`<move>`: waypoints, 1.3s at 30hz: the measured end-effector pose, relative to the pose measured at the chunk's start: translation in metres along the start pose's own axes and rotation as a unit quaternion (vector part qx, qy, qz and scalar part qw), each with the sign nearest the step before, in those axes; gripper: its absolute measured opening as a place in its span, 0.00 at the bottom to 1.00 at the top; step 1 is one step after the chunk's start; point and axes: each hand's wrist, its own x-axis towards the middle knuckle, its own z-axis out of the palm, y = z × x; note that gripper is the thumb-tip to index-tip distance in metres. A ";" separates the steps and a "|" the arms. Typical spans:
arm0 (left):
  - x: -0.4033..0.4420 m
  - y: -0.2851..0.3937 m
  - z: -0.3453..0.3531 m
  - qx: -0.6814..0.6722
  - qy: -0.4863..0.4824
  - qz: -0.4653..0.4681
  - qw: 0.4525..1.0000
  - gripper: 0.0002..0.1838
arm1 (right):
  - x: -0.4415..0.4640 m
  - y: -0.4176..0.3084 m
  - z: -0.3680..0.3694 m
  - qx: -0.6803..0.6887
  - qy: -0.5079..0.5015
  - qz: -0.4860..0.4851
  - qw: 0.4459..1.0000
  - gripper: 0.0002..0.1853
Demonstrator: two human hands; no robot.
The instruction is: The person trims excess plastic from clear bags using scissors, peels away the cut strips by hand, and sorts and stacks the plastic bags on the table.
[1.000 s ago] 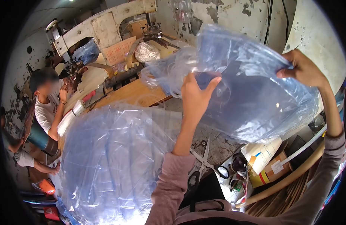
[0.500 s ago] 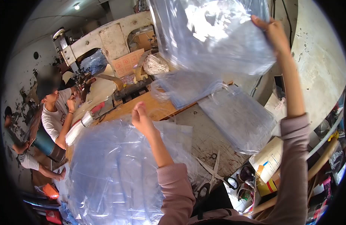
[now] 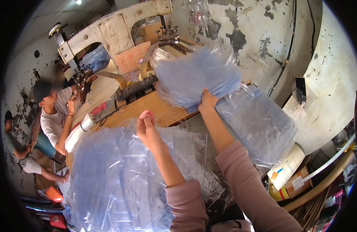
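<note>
My right hand grips the near edge of a bluish clear plastic sheet stack, blurred by motion, over the back of the wooden table. Above a large heap of clear plastic, my left hand is raised with its fingers curled together; whether anything small is between them cannot be made out. Another flat stack of clear plastic sheets lies to the right of my right hand.
Metal machines and a bundle of white string are at the back. Two people sit at the left. A phone rests at the right, above a cardboard box and a long tube.
My right hand has swung the plastic from high on the right down to the back of the table. My left hand let go of the plastic and moved left. The scissors are now hidden.
</note>
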 end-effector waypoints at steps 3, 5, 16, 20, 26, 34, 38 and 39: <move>-0.002 0.001 0.002 -0.002 -0.006 0.008 1.000 0.10 | 0.014 0.019 0.008 0.052 0.051 -0.088 0.993 0.20; -0.002 0.003 0.002 0.000 -0.004 0.001 1.000 0.10 | 0.010 0.016 0.009 0.017 0.048 -0.128 0.990 0.20; 0.000 -0.002 0.000 0.002 -0.002 0.003 1.000 0.11 | 0.040 0.007 -0.019 -0.041 0.000 -0.126 0.991 0.23; 0.004 -0.003 0.004 -0.030 -0.008 0.009 0.999 0.11 | 0.029 -0.028 -0.029 -0.119 -0.102 0.046 0.987 0.28; -0.011 0.068 0.034 -0.061 -0.069 0.140 0.986 0.08 | -0.069 -0.111 -0.153 -0.544 -0.417 -0.283 0.671 0.25; -0.003 0.222 0.049 -0.010 -0.089 0.395 0.914 0.11 | -0.222 -0.070 -0.333 -0.689 -0.274 -0.361 0.566 0.57; -0.024 0.262 -0.003 0.220 -0.136 0.484 0.836 0.11 | -0.240 -0.030 -0.327 -0.718 -0.175 -0.378 0.558 0.53; -0.031 0.269 -0.021 0.291 -0.152 0.504 0.799 0.11 | -0.244 -0.030 -0.323 -0.715 -0.169 -0.398 0.549 0.45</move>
